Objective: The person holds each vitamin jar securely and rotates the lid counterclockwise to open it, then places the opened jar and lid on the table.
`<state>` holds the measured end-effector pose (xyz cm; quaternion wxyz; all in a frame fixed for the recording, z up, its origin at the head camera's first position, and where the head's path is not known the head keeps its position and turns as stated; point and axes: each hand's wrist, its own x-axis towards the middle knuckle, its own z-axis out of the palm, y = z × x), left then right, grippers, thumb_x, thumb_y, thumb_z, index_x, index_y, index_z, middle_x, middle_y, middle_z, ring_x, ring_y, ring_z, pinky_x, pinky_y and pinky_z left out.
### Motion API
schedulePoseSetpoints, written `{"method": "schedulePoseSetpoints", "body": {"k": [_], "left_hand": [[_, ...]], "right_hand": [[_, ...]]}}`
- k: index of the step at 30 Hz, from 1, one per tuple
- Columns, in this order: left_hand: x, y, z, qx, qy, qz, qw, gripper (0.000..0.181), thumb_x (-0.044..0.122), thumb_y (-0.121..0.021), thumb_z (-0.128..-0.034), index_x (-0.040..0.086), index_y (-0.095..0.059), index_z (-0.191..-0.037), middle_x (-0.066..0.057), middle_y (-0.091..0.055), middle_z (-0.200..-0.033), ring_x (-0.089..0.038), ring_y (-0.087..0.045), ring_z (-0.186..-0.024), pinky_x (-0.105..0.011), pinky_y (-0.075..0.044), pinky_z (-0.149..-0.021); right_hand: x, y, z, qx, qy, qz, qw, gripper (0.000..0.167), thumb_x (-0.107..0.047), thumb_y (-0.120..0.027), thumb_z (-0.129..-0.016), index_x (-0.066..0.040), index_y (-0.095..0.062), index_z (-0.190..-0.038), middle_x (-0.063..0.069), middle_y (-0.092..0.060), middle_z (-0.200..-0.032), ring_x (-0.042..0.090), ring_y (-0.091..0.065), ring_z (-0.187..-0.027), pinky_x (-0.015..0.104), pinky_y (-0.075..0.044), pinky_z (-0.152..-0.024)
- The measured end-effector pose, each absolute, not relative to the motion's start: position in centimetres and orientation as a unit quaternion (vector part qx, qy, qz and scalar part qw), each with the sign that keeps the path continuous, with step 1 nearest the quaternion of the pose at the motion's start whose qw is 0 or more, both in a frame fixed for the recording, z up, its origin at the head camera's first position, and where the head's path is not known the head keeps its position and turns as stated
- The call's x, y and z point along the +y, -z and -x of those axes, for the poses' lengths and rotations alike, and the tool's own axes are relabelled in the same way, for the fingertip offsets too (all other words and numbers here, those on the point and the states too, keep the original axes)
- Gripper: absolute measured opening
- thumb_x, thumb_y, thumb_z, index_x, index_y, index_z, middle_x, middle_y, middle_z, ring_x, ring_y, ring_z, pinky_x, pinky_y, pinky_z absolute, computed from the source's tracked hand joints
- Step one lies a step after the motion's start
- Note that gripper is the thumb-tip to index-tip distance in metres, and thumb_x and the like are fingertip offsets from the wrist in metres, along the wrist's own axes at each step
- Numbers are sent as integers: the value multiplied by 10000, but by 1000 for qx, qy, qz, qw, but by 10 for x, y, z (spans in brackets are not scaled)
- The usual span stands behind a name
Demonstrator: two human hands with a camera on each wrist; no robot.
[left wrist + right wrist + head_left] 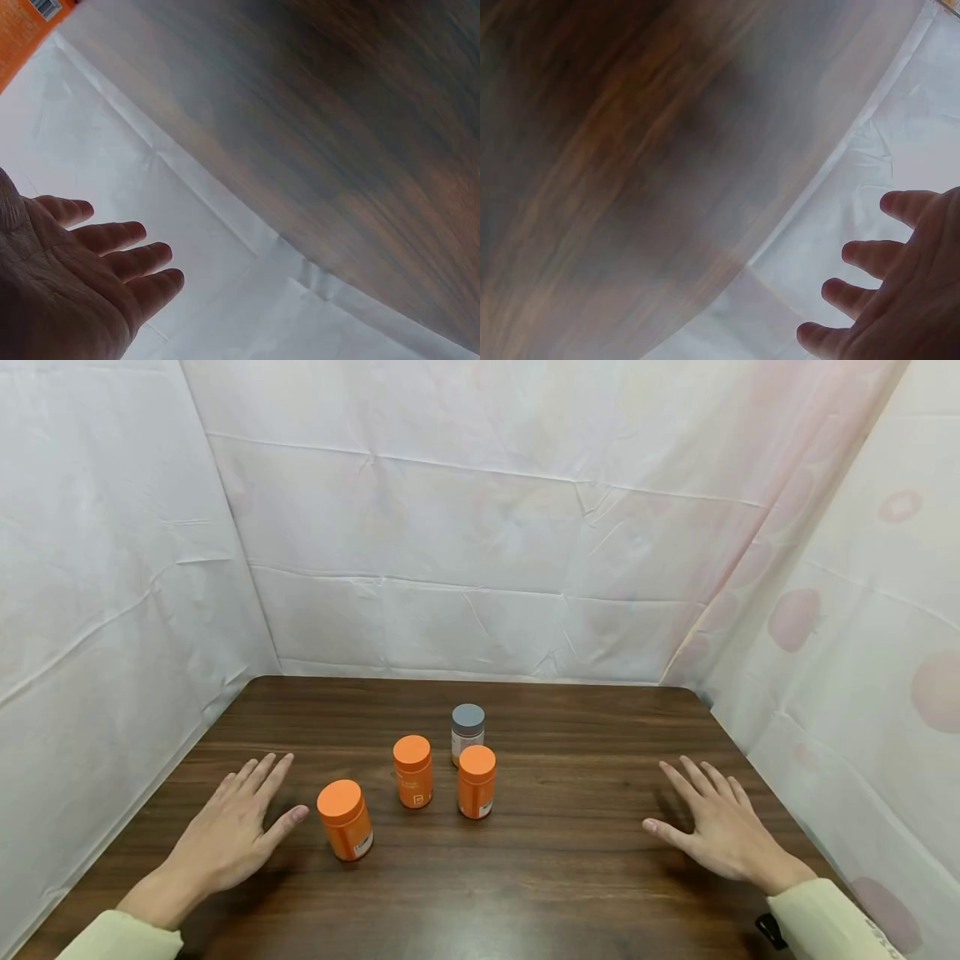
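My left hand hovers palm down over the left side of the table, fingers straight and spread. Just right of its thumb stands an orange bottle, apart from the hand; part of an orange bottle also shows in the left wrist view. A second orange bottle and a third orange bottle stand upright near the middle. Behind the third, partly hidden, is a bottle with a grey lid. Over the right side my right hand is spread, holding nothing and far from the bottles.
The dark wooden table has rounded far corners. White sheets enclose it: a back sheet, a left sheet and a right sheet with pink prints. A small black object lies by the right sleeve.
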<state>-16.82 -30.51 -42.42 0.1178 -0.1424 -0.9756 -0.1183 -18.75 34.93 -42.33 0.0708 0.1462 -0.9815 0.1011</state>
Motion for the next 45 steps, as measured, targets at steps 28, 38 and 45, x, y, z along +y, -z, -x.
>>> {"method": "schedulePoseSetpoints", "body": {"k": [28, 38, 45], "left_hand": [[-276, 421, 155, -942, 248, 188, 125, 789, 377, -700, -973, 188, -292, -1621, -166, -428, -1569, -442, -435, -1391, -656, -379, -1025], [-265, 421, 153, -946, 267, 160, 88, 943, 547, -738, -899, 156, -274, -1621, -212, -431, -1560, -487, -478, -1343, -697, -406, -981], [-259, 423, 153, -941, 284, 162, 92, 1077, 647, -809, -766, 97, -353, -1572, -204, -490, -1512, -469, -505, -1327, -681, -415, -991]], "right_hand": [[325, 425, 177, -972, -132, -173, 90, 957, -667, -673, -884, -251, -255, -1637, 203, -280, -1644, 545, -262, -1439, 730, -167, -1091], [317, 423, 171, -967, -156, -178, 97, 937, -621, -718, -876, -252, -290, -1624, 175, -302, -1640, 513, -284, -1443, 713, -222, -1074], [312, 425, 167, -965, -164, -182, 97, 944, -622, -741, -855, -265, -310, -1616, 161, -326, -1630, 498, -291, -1448, 713, -240, -1065]]}}
